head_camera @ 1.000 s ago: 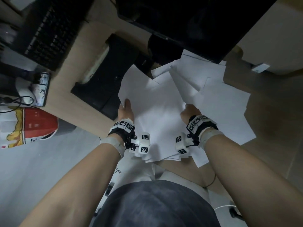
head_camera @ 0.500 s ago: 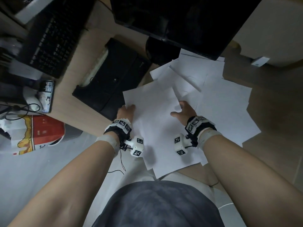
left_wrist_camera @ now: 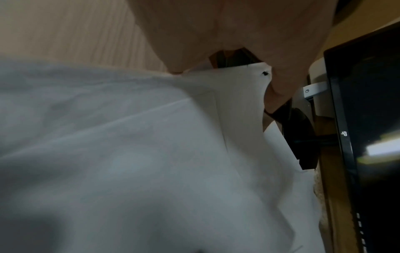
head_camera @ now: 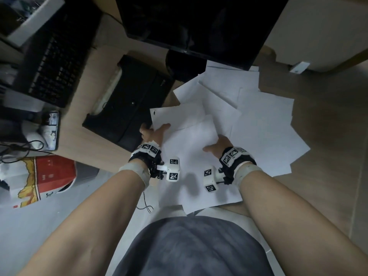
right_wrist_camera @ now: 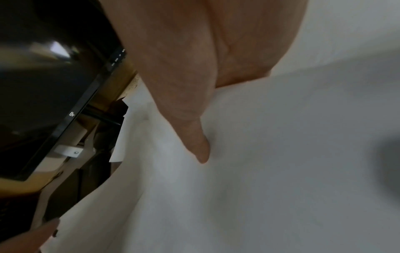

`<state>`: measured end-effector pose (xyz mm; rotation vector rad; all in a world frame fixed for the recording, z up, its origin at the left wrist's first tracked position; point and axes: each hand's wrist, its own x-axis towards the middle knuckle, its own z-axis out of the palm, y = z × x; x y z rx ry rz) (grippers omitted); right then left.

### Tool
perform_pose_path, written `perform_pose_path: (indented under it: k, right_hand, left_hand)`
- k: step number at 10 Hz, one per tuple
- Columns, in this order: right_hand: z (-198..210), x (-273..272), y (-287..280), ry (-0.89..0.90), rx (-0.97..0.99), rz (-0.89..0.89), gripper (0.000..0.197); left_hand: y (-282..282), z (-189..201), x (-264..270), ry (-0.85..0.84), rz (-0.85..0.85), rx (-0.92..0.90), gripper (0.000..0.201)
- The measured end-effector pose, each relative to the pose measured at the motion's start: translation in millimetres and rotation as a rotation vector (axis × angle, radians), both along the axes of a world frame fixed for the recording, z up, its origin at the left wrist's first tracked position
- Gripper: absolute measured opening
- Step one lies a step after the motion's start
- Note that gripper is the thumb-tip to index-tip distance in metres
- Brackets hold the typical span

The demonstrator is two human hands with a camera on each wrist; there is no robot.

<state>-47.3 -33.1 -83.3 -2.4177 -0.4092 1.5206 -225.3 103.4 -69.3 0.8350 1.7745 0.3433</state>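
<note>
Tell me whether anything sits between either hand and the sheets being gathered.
Nothing visible does. The left hand grips the sheets at their left edge, the right hand at their right edge, thumbs on top.

Matt white paper sheets (head_camera: 191,148) lie on pale wood-grain desk (head_camera: 328,120); glossy black monitor (head_camera: 199,22).

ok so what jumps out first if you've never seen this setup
The spread of white paper: a stack of white sheets at the near desk edge, pinched at its sides by the left hand and the right hand, with loose sheets fanned out behind it and to its right. Beyond them a dark monitor fills the top of the head view, and a black keyboard lies at the upper left.
</note>
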Motion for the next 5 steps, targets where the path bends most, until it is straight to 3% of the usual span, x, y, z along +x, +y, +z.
perform_pose_path:
  k: [1, 2, 3, 4, 5]
  right_hand:
    - [-1.1, -0.4, -10.5, -0.038, 0.036, -0.058, 0.053]
    - [3.9, 12.4, -24.6, -0.105, 0.031, -0.202, 0.034]
    - [3.4, 24.9, -41.3, -0.138, -0.004, -0.304, 0.029]
    - [3.9, 22.4, -49.2, -0.155, -0.024, -0.342, 0.029]
    - [3.1, 9.8, -50.0, -0.139, -0.026, -0.334, 0.035]
  left_hand:
    - [4.5, 0.7, -6.8, -0.023, 0.019, -0.081, 0.077]
    - [3.2, -11.0, -15.8, 0.047, -0.21, -0.176, 0.058]
    - [3.7, -34.7, -28.0, 0.209, -0.382, -0.119, 0.04]
    - [-1.4, -63.5, -41.1, 0.221, -0.451, -0.129, 0.039]
    - [-17.7, -33.3, -47.9, 0.225, -0.435, -0.228, 0.039]
